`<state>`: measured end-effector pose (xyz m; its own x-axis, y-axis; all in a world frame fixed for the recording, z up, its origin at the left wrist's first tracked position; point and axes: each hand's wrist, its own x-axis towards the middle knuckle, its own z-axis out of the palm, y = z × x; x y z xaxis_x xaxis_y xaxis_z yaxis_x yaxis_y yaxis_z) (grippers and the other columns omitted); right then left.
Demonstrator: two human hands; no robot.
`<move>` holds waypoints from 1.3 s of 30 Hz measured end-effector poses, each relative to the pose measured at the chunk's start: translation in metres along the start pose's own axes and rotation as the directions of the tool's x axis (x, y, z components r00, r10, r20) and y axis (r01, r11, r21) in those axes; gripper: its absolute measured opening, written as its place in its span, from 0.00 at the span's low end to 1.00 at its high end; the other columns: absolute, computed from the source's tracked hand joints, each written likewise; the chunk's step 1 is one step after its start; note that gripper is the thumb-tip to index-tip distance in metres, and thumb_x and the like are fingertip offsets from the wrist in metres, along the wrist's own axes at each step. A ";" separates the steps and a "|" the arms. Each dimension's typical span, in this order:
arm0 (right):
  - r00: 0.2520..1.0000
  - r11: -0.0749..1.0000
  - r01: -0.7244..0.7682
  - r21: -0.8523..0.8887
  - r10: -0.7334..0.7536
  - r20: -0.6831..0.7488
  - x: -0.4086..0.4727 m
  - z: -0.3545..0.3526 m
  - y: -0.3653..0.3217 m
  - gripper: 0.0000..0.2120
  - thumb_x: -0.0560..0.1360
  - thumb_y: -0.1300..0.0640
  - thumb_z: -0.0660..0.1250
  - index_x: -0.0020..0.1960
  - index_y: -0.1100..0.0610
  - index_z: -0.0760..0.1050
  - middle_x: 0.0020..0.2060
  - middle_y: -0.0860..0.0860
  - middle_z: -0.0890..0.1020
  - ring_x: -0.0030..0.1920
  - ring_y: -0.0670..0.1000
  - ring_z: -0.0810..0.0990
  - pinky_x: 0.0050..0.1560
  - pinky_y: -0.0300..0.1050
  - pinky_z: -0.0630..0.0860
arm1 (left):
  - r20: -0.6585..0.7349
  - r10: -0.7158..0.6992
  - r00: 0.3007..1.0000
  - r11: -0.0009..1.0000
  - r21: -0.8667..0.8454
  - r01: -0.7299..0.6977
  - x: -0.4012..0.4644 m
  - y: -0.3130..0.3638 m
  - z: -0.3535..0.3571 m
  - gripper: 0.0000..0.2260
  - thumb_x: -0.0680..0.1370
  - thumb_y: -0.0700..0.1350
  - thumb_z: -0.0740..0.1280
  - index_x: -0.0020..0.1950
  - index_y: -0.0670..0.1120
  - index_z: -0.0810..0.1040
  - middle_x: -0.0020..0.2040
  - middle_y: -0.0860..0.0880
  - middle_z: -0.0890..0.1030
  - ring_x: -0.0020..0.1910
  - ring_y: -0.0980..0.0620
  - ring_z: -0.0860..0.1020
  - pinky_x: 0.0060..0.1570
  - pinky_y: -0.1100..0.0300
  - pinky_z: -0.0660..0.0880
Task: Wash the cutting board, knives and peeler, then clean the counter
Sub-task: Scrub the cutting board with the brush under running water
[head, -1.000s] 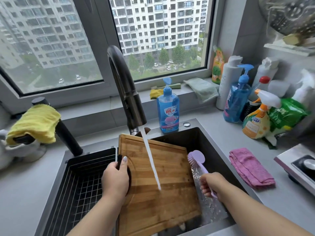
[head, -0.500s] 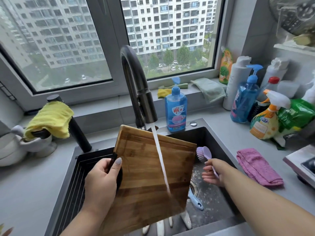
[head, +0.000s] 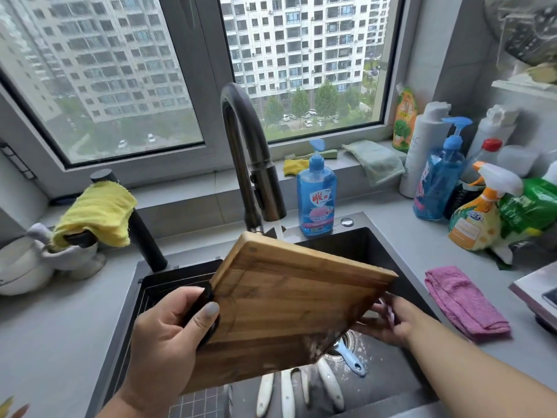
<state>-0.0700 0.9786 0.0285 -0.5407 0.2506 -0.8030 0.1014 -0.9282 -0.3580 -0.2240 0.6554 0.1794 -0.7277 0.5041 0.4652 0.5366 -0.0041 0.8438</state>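
Board tilted over the sink

Wooden cutting board (head: 289, 309) hangs above the sink (head: 373, 245), long axis running from lower left up to the right, its far left corner raised toward the faucet (head: 256, 182) and its face turned up to the camera. Left hand (head: 168, 336) clamps the board's black handle at the left edge, thumb on top, fingers curled under. Right hand (head: 391, 319) reaches in under the board's right corner, its grip closed on a pale purple brush handle (head: 388, 312) mostly hidden. White-handled knives (head: 286, 393) and a blue peeler (head: 351, 357) lie on the sink floor below. A pink cloth (head: 464, 300) lies on the counter (head: 422, 242) to the right.
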 end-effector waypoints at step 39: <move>0.857 0.556 0.206 -0.805 -0.499 -0.126 -0.001 -0.029 0.016 0.05 0.75 0.69 0.64 0.40 0.65 0.74 0.27 0.56 0.71 0.26 0.51 0.69 0.28 0.41 0.67 | 0.355 -0.766 0.536 0.387 -0.411 0.825 0.002 -0.068 0.073 0.21 0.69 0.35 0.58 0.62 0.40 0.76 0.49 0.38 0.80 0.44 0.40 0.78 0.48 0.47 0.74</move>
<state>-0.0432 0.9716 0.0097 -0.4088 0.7131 -0.5696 0.6177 -0.2432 -0.7479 -0.2313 0.7196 0.1032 -0.6495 0.5796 -0.4922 -0.5687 0.0593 0.8204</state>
